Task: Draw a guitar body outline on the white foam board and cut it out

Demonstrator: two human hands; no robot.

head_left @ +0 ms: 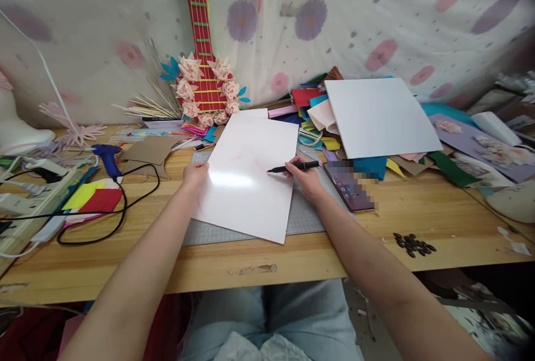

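A white sheet of paper (246,177) lies tilted on a grey cutting mat (301,217) in the middle of the wooden table (418,210). Faint pink lines show on the sheet. My left hand (194,174) rests on the sheet's left edge with its fingers curled down on it. My right hand (304,176) is closed round a black pen (292,167) with a pink cap end. The pen's tip touches the sheet near its right edge.
A phone (350,185) lies just right of my right hand. A blue glue gun (107,157) and its black cord (125,210) sit at left beside a power strip (37,205). Coloured paper scraps, scissors (309,136) and a white board (378,116) crowd the back. Dark beads (413,244) lie front right.
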